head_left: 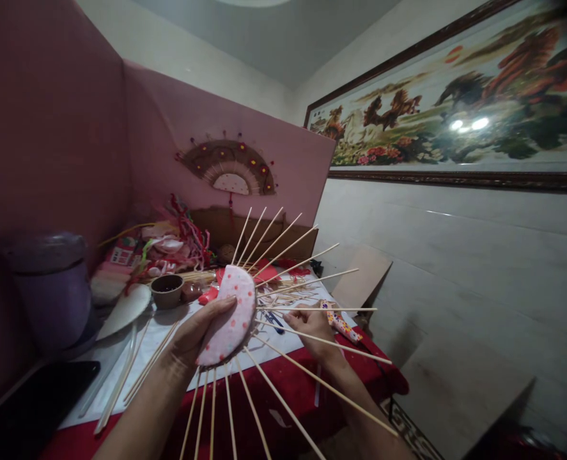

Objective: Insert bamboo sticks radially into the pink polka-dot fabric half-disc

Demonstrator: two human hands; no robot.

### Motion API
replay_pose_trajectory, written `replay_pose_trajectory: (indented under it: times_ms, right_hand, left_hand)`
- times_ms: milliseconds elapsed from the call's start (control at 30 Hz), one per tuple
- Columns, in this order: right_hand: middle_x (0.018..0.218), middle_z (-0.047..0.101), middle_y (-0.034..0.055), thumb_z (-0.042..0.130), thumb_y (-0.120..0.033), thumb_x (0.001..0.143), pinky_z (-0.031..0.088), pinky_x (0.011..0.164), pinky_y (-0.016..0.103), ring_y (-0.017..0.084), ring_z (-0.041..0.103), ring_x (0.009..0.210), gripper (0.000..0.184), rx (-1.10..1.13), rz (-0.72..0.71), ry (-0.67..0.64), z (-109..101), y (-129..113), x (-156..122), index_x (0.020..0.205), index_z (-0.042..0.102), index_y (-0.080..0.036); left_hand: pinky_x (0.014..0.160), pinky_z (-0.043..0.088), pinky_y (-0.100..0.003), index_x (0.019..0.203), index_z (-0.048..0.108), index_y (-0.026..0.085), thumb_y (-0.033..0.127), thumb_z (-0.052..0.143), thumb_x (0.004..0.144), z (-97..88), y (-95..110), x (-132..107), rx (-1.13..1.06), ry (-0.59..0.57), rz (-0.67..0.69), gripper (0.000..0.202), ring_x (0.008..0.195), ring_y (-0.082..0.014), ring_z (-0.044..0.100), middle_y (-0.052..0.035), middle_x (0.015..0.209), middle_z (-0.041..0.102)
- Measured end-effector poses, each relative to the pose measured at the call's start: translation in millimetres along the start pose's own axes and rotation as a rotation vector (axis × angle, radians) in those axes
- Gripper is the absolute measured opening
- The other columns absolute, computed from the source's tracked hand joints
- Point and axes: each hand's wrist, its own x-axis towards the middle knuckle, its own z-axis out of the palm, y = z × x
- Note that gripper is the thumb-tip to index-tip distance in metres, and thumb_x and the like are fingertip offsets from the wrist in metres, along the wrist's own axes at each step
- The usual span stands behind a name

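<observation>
Pink board partition (48,128) stood at left and rear, with a brown fan-shaped paper ornament (230,167) fixed to it. Pale grey tiled wall (456,268) at right carried a long dark-framed horse painting (456,108); lamp glare showed on its glass. Grey-white ceiling (273,38) overhead. Desk (302,390) was covered in red cloth.

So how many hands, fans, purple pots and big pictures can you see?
Hands: 2 (left hand, right hand)
Fans: 2 (stick fan in the left hand, wall fan)
Pots: 1 (purple pot)
Pictures: 1 (framed picture)
Total: 6
</observation>
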Motion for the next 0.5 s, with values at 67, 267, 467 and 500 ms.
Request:
replay_pose_trajectory:
  times_ms: [67, 267, 467, 500]
  right_hand:
    - [0.047, 0.052, -0.002, 0.056, -0.038, 0.07, 0.025, 0.044, 0.022, 0.011, 0.043, 0.045, 0.023, -0.109, -0.017, 0.021, 3.6, -5.9, -0.7, 0.06, 0.063, -0.018]
    - [0.051, 0.058, -0.0004, 0.053, -0.035, 0.074, 0.029, 0.051, 0.024, 0.013, 0.047, 0.049, 0.022, -0.312, -0.054, 0.089, 17.1, -19.7, 3.0, 0.061, 0.062, -0.02]
    - [0.063, 0.065, 0.0028, 0.051, -0.038, 0.077, 0.03, 0.053, 0.025, 0.016, 0.055, 0.058, 0.023, -0.369, -0.044, 0.097, 20.3, -20.7, 10.4, 0.071, 0.067, -0.022]
    - [0.064, 0.066, 0.0034, 0.05, -0.039, 0.078, 0.03, 0.053, 0.025, 0.016, 0.055, 0.058, 0.025, -0.376, -0.038, 0.104, 18.8, -20.7, 11.2, 0.072, 0.067, -0.022]
  left_hand:
    - [0.055, 0.054, -0.028, 0.084, 0.062, 0.004, 0.014, 0.055, 0.076, 1.9, 0.1, -1.6, 0.01, 0.001, -0.01, 0.016, 0.055, -0.0203, 0.066, -0.0145, 0.067, 0.07]
    - [0.053, 0.053, -0.028, 0.093, 0.061, 0.0, 0.015, 0.054, 0.075, 5.7, -0.5, -4.3, 0.032, -0.049, -0.07, 0.024, 0.054, -0.0218, 0.065, -0.0164, 0.067, 0.07]
    - [0.054, 0.053, -0.032, 0.101, 0.059, 0.001, 0.022, 0.053, 0.078, 8.1, -1.6, -3.4, 0.025, 0.014, -0.065, 0.031, 0.056, -0.0242, 0.066, -0.0166, 0.067, 0.07]
    - [0.056, 0.053, -0.033, 0.1, 0.059, 0.0, 0.022, 0.052, 0.078, 8.1, -2.0, -3.3, 0.006, 0.001, -0.07, 0.031, 0.058, -0.0245, 0.066, -0.0167, 0.068, 0.07]
